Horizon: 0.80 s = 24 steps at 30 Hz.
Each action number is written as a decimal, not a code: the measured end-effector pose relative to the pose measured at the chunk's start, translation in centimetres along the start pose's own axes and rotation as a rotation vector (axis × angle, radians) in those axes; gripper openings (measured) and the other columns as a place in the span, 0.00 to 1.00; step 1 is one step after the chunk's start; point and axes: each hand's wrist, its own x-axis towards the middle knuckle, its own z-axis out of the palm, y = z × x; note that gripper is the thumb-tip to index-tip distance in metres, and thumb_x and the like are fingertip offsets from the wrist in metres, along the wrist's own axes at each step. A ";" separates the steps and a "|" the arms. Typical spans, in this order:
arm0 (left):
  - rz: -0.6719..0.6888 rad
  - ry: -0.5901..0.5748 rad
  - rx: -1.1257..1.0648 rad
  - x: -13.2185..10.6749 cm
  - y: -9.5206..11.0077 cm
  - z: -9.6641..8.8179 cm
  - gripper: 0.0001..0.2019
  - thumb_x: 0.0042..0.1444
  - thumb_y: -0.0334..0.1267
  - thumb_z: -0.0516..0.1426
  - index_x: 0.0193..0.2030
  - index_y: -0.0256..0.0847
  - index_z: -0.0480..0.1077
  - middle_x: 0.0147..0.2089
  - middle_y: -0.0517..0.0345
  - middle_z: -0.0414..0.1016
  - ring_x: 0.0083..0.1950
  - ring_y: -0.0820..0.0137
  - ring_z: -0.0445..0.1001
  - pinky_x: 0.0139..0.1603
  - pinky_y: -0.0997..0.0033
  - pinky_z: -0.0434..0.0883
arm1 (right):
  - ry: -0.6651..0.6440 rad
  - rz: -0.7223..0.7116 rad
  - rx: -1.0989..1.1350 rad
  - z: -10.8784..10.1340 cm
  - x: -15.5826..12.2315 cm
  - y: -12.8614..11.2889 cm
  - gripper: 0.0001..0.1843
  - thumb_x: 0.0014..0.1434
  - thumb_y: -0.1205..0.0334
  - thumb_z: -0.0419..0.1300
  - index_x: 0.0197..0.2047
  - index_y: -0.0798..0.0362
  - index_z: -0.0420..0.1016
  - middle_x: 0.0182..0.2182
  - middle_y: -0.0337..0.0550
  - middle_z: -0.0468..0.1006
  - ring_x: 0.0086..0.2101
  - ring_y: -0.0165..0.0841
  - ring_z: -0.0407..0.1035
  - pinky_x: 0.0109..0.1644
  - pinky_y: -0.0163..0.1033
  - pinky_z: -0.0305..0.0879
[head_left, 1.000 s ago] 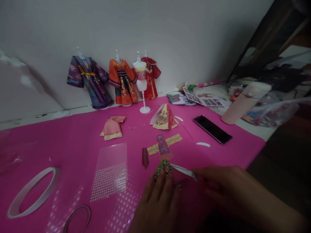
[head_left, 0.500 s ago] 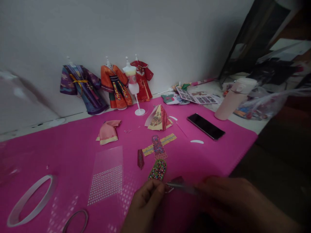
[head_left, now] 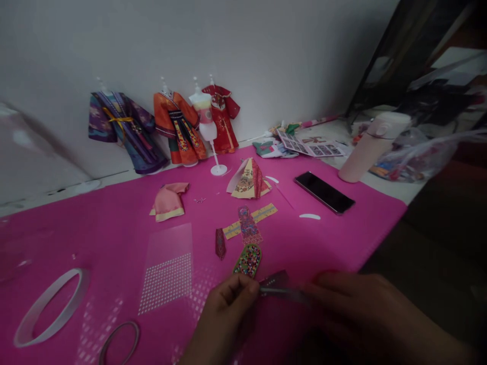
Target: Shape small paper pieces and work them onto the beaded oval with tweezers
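Low in the view, my left hand (head_left: 226, 309) is closed, thumb and forefinger pinching the near end of a small dark red fabric piece (head_left: 277, 278) with pale dots. My right hand (head_left: 353, 299), dim and partly blurred, grips slim grey tweezers (head_left: 279, 291). Their tip meets the fabric by my left fingertips. Just beyond my left hand lies a green oval tray (head_left: 242, 263) of multicoloured beads. A second dark red pointed piece (head_left: 219, 244) and a patterned strip (head_left: 248, 225) crossed over a yellow band (head_left: 267, 213) lie farther up.
On the pink mat (head_left: 319, 248) are a dotted sheet of gems (head_left: 167, 281), a white tape ring (head_left: 49, 306), a phone (head_left: 324, 192), a doll skirt (head_left: 249, 180) and a pink doll top (head_left: 170, 202). Dressed doll stands (head_left: 178, 126) line the wall; a bottle (head_left: 371, 147) stands right.
The view has shifted slightly, so the scene sits a little higher. The tweezers lie flatter against the fabric piece, which has turned slightly; both hands stay in nearly the same place.
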 end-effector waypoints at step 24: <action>-0.145 0.002 -0.158 -0.6 0.4 0.4 0.20 0.33 0.51 0.74 0.27 0.38 0.79 0.23 0.61 0.74 0.24 0.78 0.66 0.27 0.79 0.60 | -0.148 0.194 0.313 -0.9 -1.5 2.0 0.32 0.62 0.69 0.61 0.64 0.32 0.62 0.48 0.36 0.78 0.43 0.32 0.75 0.47 0.37 0.72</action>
